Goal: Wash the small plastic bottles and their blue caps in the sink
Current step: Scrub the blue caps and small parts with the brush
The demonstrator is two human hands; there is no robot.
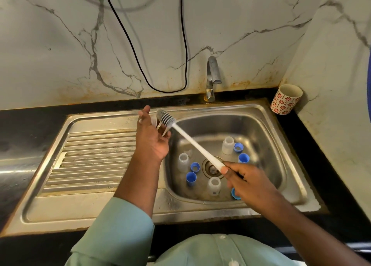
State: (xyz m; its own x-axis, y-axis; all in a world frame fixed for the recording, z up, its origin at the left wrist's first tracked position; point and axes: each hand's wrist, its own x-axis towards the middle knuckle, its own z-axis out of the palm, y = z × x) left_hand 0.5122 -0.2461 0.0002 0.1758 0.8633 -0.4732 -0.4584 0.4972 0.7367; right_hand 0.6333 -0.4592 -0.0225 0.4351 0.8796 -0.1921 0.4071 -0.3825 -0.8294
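Nearest the camera, a pale green shirt [218, 249] and its left sleeve [118, 231] are seen at the bottom edge. Left of the basin, a ribbed draining board [90, 157] is set into the steel sink [289, 145]. Above the basin's left rim, a clear small bottle [154, 121] is held in the left hand [150, 137], with fingers curled round it; much of the bottle is hidden by the palm. A white bottle brush [192, 143] is gripped at its handle end by the right hand [249, 183], fingers wrapped round it, and the brush's grey bristled head [165, 118] is placed at the held bottle; whether it is inside cannot be told. Three more small bottles are counted standing upright in the basin: a left bottle [183, 162], a front bottle [214, 186] and a rear bottle [228, 145]. Five blue caps are counted: two [195, 167] [191, 178] just beside the left bottle, two [238, 147] [243, 158] beside the rear bottle, and one [233, 194] partly hidden by the right hand. A drain [211, 168] lies between them. One tap [212, 79] is mounted behind the basin, and one patterned cup [286, 99] is stood on the dark counter at the far right.
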